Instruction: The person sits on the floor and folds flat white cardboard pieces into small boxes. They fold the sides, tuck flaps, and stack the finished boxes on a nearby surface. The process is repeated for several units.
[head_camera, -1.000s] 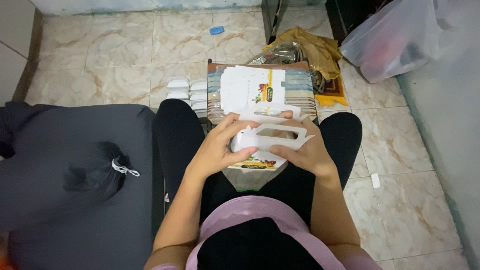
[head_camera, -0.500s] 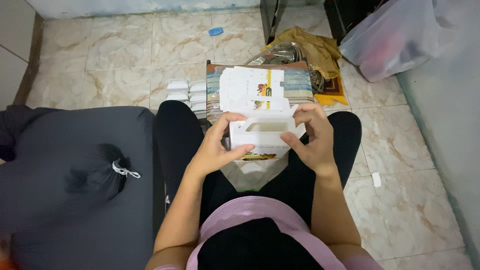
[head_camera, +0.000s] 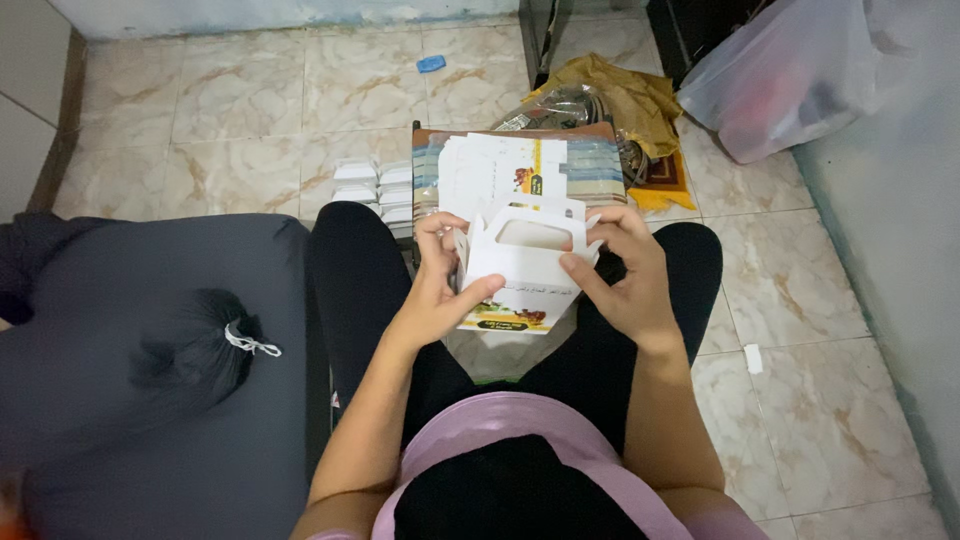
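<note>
I hold a small white cardboard box (head_camera: 520, 262) with a cut-out handle window above my lap, upright and partly folded. My left hand (head_camera: 440, 285) grips its left side, thumb across the front panel. My right hand (head_camera: 620, 270) grips its right side, fingers on the flap near the handle. A printed colour strip shows along the box's lower edge. Just beyond the box lies a stack of flat printed box blanks (head_camera: 520, 170) on the floor.
A large dark grey sack (head_camera: 150, 360) tied with a white cord lies at my left. Small white folded boxes (head_camera: 375, 190) sit by the stack. A crumpled yellow-brown cloth (head_camera: 620, 95) and a translucent plastic bag (head_camera: 790, 70) lie farther back on the tiled floor.
The box has been turned from lying flat in my hands to standing upright with its handle window facing me. Both hands shifted up along its sides.
</note>
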